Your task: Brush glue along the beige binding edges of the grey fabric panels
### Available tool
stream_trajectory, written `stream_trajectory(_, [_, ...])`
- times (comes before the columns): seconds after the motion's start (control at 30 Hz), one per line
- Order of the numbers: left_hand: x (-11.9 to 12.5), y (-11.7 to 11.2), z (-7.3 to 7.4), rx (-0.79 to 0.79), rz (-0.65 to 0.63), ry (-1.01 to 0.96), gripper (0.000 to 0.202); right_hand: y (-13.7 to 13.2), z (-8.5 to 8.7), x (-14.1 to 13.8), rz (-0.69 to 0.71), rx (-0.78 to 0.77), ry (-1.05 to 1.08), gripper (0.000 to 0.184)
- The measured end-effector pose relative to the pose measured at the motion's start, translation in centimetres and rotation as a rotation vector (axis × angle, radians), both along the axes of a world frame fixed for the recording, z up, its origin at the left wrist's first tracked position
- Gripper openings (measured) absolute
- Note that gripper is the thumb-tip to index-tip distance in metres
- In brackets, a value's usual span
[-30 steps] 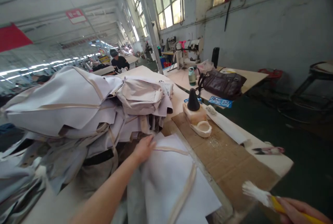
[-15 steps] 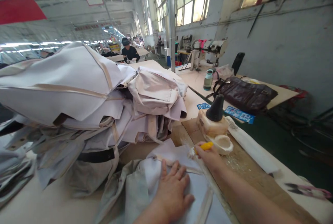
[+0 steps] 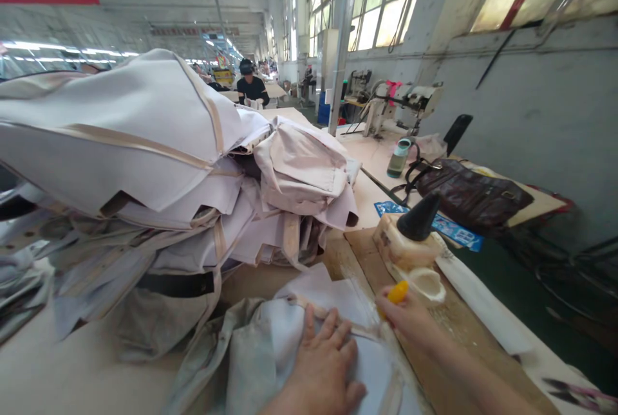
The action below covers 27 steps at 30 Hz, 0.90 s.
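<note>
My left hand point(image 3: 324, 363) lies flat, fingers spread, on a pale fabric piece point(image 3: 290, 331) with a beige strap across it. Just to its right, my right hand point(image 3: 410, 318) is closed round a yellow-handled brush point(image 3: 396, 293), working along the strap's edge at the fabric's right side. The brush bristles are hidden behind the hand. Right behind the brush stands a glue pot point(image 3: 410, 248) with a black cone top and a small round dish at its front.
A tall heap of pale fabric pieces point(image 3: 145, 164) fills the table's left. A cardboard sheet point(image 3: 463, 331) lies on the right, scissors point(image 3: 574, 392) near the edge. Beyond sit a dark handbag point(image 3: 473, 196), a bottle point(image 3: 399, 157) and a sewing machine point(image 3: 400, 103). A person point(image 3: 251, 87) works far back.
My left hand drew back from the heap and flattened on the fabric. My right hand brought the brush up from the lower right to the strap, then shifted slightly toward me.
</note>
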<state>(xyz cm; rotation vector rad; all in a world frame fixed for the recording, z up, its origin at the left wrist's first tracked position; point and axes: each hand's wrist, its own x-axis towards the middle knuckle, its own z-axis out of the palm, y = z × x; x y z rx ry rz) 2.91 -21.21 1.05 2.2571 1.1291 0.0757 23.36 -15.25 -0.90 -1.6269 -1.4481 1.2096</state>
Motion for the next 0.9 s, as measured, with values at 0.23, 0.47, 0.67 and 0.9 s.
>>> stream_trajectory(0.23, [0.3,-0.2,-0.2,0.064,0.008,0.058,0.052,3.0,-0.6,-1.3,-0.040,0.075,0.018,0.019])
stream_trajectory(0.47, [0.5,-0.3,-0.9,0.099,0.009,0.080,0.052,-5.7,0.7,2.3,-0.011,-0.085,-0.084,0.019])
stream_trajectory(0.67, [0.9,-0.5,-0.9,0.151,0.012,0.114,0.048,-2.9,0.9,1.2,-0.084,0.097,-0.083,0.023])
stream_trajectory(0.9, [1.1,-0.5,-0.4,0.154,0.015,0.135,0.047,-8.4,0.4,2.5,-0.122,-0.152,-0.027,0.019])
